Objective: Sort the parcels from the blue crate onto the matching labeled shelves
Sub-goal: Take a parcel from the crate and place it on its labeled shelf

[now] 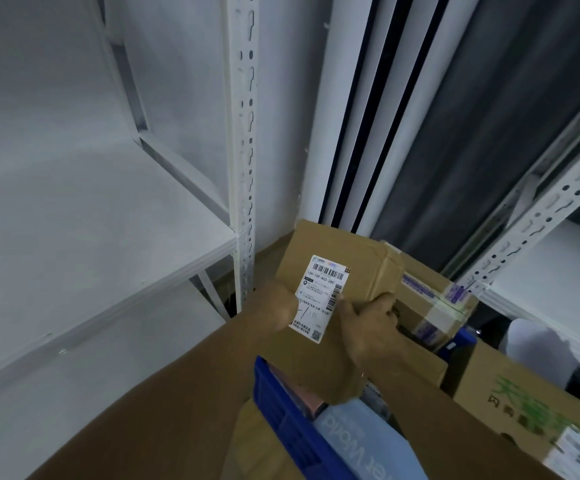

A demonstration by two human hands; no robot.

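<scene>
White shelves (108,237) beside the blue crate (281,414) showed no parcels yet, so sorting looked barely begun, while the left hand (276,308) and right hand (368,323) gripped one brown box (354,254) just above the crate, where more parcels (432,308) waited.

Both hands hold a cardboard parcel (347,251). The left hand (278,306) grips its 9 o'clock edge, thumb beside the white label (323,296); the right hand (368,327) grips its 3 o'clock side. The blue crate (278,407) sits at 6 o'clock of it, a taped box (433,306) at 3, and a white shelf (91,237) at 9.
</scene>
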